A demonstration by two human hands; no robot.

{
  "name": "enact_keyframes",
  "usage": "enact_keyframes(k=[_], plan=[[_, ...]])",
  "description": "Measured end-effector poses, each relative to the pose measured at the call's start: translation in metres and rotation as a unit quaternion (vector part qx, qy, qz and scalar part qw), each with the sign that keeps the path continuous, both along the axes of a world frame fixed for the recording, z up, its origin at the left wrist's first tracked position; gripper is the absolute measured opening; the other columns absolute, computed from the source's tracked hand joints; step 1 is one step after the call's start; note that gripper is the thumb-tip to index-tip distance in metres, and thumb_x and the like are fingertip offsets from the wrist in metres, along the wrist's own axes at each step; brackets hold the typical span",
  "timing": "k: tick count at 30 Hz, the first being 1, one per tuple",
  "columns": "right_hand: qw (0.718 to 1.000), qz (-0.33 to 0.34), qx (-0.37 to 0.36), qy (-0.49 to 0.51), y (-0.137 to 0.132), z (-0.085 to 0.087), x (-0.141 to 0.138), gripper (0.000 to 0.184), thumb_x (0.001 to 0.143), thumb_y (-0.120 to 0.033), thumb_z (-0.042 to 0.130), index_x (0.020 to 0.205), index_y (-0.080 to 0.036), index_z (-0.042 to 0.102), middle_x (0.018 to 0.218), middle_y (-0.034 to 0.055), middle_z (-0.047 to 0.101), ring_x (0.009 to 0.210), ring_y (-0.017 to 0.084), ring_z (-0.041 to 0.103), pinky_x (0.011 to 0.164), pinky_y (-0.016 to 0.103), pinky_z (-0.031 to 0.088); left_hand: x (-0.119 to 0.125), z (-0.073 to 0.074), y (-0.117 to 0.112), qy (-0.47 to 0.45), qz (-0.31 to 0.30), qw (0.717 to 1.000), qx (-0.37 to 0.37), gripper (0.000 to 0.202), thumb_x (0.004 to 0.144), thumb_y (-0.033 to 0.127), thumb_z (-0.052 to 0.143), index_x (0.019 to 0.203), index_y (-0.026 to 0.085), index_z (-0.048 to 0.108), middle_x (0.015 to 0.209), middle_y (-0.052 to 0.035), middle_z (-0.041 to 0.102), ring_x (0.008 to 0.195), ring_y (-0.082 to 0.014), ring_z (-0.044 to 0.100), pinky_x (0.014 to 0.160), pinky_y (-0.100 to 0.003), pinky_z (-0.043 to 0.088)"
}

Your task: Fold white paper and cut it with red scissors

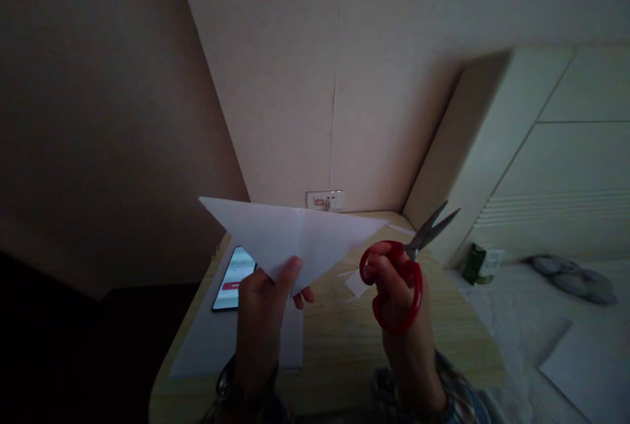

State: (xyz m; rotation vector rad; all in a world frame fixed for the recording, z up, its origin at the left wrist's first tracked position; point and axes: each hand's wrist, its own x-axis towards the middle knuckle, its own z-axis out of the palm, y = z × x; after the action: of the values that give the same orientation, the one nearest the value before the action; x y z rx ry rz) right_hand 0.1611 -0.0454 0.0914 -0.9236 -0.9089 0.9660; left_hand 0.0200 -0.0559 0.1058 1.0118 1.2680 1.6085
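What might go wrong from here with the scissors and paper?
The open scissors in the right hand might nick the left hand if they come close. The paper triangle, pinched near its bottom corner, could bend or shift. The phone, close by the left hand, might get knocked.

Smooth matt paper triangle (275, 230) at seven o'clock, faintly creased, scissors (412, 251) at four o'clock with metal blades (429, 224) and glossy-looking plastic handles (417, 296), wood-grain tabletop (339, 345) at six, glassy phone screen (230, 283) at eight, matt wall (295, 69) at twelve.
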Motion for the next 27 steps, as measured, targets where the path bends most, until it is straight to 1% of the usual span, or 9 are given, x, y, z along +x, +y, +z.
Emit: enact_keyframes(k=[2, 5, 7, 9, 12, 15, 18, 22, 27], plan=[[0.999, 0.028, -0.021, 0.004, -0.004, 0.000, -0.007, 0.013, 0.071, -0.029, 0.065, 0.077, -0.019, 0.059, 0.060, -0.0033, 0.049, 0.058, 0.013, 0.046, 0.055, 0.026, 0.036, 0.007, -0.001, -0.001, -0.012, 0.008, 1.000, 0.010, 0.027, 0.073, 0.028, 0.064, 0.050, 0.016, 0.058, 0.042, 0.0028, 0.057, 0.042, -0.0085, 0.049, 0.046, -0.019, 0.040], [0.996, 0.071, -0.045, 0.021, -0.008, 0.002, -0.018, 0.015, 0.070, -0.030, 0.067, 0.069, -0.020, 0.056, 0.057, -0.0045, 0.048, 0.055, 0.012, 0.047, 0.055, 0.025, 0.037, 0.016, -0.003, -0.002, -0.062, -0.003, 0.998, 0.023, 0.025, 0.073, 0.030, 0.065, 0.053, 0.016, 0.061, 0.045, 0.0026, 0.059, 0.044, -0.0102, 0.053, 0.047, -0.021, 0.042], [0.995, 0.083, -0.052, 0.035, -0.009, 0.004, -0.023, 0.018, 0.071, -0.030, 0.066, 0.064, -0.020, 0.052, 0.056, -0.0048, 0.048, 0.054, 0.012, 0.047, 0.054, 0.025, 0.038, 0.020, -0.005, -0.003, -0.090, -0.011, 0.995, 0.034, 0.022, 0.074, 0.029, 0.065, 0.056, 0.016, 0.063, 0.048, 0.0021, 0.062, 0.045, -0.0111, 0.054, 0.047, -0.022, 0.043], [0.994, 0.085, -0.048, 0.046, -0.009, 0.006, -0.026, 0.019, 0.072, -0.031, 0.064, 0.064, -0.021, 0.050, 0.056, -0.0047, 0.049, 0.054, 0.012, 0.048, 0.054, 0.025, 0.039, 0.024, -0.006, -0.004, -0.112, -0.012, 0.993, 0.037, 0.017, 0.073, 0.028, 0.066, 0.062, 0.015, 0.067, 0.054, 0.0008, 0.066, 0.047, -0.0122, 0.057, 0.048, -0.023, 0.045], [0.994, 0.083, -0.041, 0.049, -0.009, 0.006, -0.027, 0.019, 0.074, -0.032, 0.062, 0.066, -0.021, 0.048, 0.057, -0.0036, 0.051, 0.055, 0.013, 0.050, 0.055, 0.027, 0.040, 0.027, -0.006, -0.004, -0.130, 0.004, 0.991, 0.017, 0.013, 0.070, 0.026, 0.068, 0.066, 0.014, 0.070, 0.063, -0.0018, 0.071, 0.047, -0.0140, 0.060, 0.047, -0.025, 0.046], [0.995, 0.081, -0.039, 0.050, -0.009, 0.003, -0.027, 0.020, 0.075, -0.033, 0.061, 0.066, -0.022, 0.047, 0.059, -0.0025, 0.051, 0.056, 0.014, 0.050, 0.055, 0.028, 0.041, 0.029, -0.004, -0.004, -0.124, 0.018, 0.992, -0.002, 0.014, 0.068, 0.026, 0.069, 0.062, 0.014, 0.069, 0.056, -0.0020, 0.070, 0.044, -0.0152, 0.060, 0.045, -0.025, 0.046], [0.995, 0.076, -0.034, 0.059, -0.010, -0.001, -0.029, 0.019, 0.077, -0.034, 0.060, 0.067, -0.023, 0.047, 0.060, -0.0028, 0.049, 0.057, 0.015, 0.050, 0.055, 0.029, 0.040, 0.029, -0.003, -0.006, -0.114, 0.021, 0.993, -0.001, 0.015, 0.069, 0.026, 0.068, 0.058, 0.015, 0.069, 0.051, -0.0011, 0.068, 0.044, -0.0152, 0.061, 0.046, -0.024, 0.046], [0.996, 0.069, -0.019, 0.056, -0.009, -0.003, -0.030, 0.019, 0.078, -0.033, 0.058, 0.066, -0.023, 0.047, 0.059, -0.0030, 0.047, 0.056, 0.015, 0.048, 0.055, 0.030, 0.041, 0.029, -0.004, -0.006, -0.114, 0.024, 0.993, 0.000, 0.014, 0.068, 0.026, 0.069, 0.060, 0.015, 0.069, 0.057, -0.0016, 0.070, 0.044, -0.0145, 0.060, 0.046, -0.025, 0.047], [0.993, 0.092, -0.003, 0.076, -0.009, 0.000, -0.029, 0.022, 0.077, -0.033, 0.059, 0.062, -0.023, 0.045, 0.055, -0.0041, 0.045, 0.052, 0.014, 0.046, 0.051, 0.028, 0.040, 0.027, -0.008, -0.005, -0.124, 0.005, 0.992, -0.002, 0.014, 0.069, 0.027, 0.069, 0.062, 0.015, 0.070, 0.057, -0.0008, 0.070, 0.044, -0.0136, 0.059, 0.043, -0.024, 0.044]])
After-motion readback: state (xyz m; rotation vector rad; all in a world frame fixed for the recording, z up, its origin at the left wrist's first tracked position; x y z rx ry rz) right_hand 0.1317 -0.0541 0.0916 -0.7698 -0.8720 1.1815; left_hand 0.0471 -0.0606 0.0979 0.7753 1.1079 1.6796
